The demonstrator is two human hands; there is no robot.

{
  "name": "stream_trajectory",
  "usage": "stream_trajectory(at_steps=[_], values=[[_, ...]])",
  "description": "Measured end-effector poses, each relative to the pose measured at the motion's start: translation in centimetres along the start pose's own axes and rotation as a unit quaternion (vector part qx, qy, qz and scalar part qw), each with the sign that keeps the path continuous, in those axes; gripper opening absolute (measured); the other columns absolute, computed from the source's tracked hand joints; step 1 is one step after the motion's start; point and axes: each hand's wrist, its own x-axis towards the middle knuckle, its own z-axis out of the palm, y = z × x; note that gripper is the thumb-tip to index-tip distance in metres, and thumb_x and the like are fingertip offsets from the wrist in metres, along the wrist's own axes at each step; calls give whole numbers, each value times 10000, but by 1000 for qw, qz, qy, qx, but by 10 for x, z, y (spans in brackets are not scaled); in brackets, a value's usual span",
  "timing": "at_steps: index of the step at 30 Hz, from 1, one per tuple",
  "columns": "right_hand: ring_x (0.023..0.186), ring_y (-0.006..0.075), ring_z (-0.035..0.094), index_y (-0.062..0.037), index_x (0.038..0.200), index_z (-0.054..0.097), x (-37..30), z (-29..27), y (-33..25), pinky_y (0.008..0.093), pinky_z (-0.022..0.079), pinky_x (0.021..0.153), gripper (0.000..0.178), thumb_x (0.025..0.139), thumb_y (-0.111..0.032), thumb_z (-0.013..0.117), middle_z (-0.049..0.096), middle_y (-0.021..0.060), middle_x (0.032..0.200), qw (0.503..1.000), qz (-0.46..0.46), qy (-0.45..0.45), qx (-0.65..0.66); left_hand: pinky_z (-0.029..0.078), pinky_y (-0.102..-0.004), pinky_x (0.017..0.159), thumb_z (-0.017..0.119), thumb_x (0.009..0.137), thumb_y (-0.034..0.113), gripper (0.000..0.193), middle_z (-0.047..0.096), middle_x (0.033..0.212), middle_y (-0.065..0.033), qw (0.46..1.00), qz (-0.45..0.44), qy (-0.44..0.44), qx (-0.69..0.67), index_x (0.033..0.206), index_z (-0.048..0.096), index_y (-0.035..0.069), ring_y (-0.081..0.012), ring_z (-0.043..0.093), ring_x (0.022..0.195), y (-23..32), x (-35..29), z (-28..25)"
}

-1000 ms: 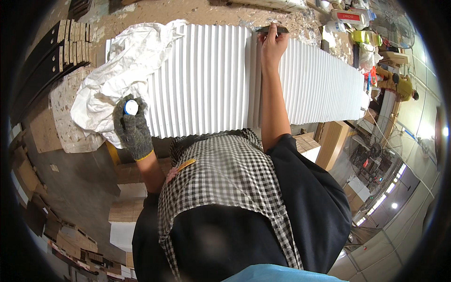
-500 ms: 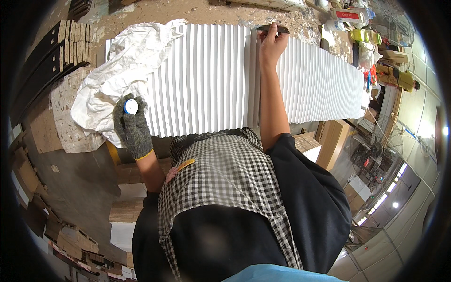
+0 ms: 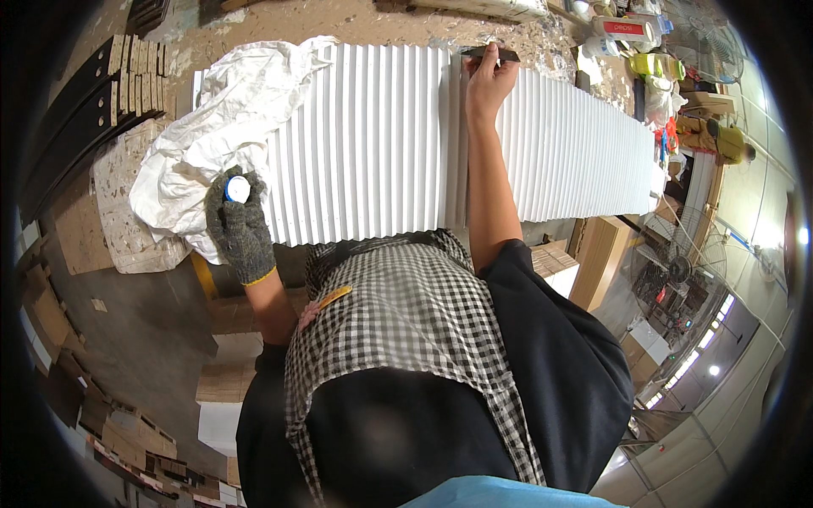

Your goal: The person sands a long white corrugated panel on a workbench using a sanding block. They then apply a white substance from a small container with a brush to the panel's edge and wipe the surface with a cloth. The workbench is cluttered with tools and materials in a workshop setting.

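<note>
A long row of narrow white slats [image 3: 364, 144] lies side by side in front of me. At their far edge, my bare right hand [image 3: 489, 89] is closed on a small flat dark block [image 3: 508, 55], thumb and fingers pinching it. My right forearm passes over the slats beside a greyish gap in the row. On the left, my left hand [image 3: 241, 233] wears a dark grey knitted glove and curls round a small white round-ended object with a blue rim [image 3: 238, 189]; its body is hidden in the palm. A crumpled white cloth [image 3: 199, 157] covers the slats' left end, next to this hand.
Dark curved boards [image 3: 72, 118] are stacked at the far left of the paint-stained worktable [image 3: 262, 25]. Bottles and bags [image 3: 656, 93] crowd the far right. A standing fan [image 3: 682, 262] and cardboard boxes [image 3: 597, 262] are on the right; a person [image 3: 728, 144] is farther off.
My right hand and the dark block have shifted very slightly left at the slats' far edge. My left hand keeps its hold and has hardly moved.
</note>
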Motion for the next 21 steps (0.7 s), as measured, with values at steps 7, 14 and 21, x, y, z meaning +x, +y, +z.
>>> stream_trajectory(at_steps=[7, 14, 21], values=[[618, 120, 612, -28, 1009, 541, -3, 8, -9, 288, 524, 578, 159, 1083, -168, 562, 634, 45, 772, 993, -25, -21, -110, 586, -444, 963, 771, 935, 369, 602, 637, 1321, -197, 1000, 9, 8, 12, 1331, 580, -43, -318, 656, 1135, -5, -1, -6], [659, 144, 631, -34, 1112, 501, -6, -15, -17, 286, 527, 578, 159, 1069, -156, 593, 629, 66, 839, 991, 29, 16, 127, 589, -436, 990, 718, 975, 351, 579, 624, 1331, -185, 999, 7, -32, 1, 1346, 553, -61, -294, 635, 1177, -5, 8, -11], [686, 146, 635, -11, 1139, 535, -6, -99, -38, 264, 530, 596, 195, 1027, -124, 647, 623, 79, 909, 971, 131, 110, 166, 575, -429, 1012, 699, 993, 283, 568, 605, 1378, -197, 997, -5, -62, -36, 1406, 514, -60, -319, 647, 1185, -9, 12, -20]])
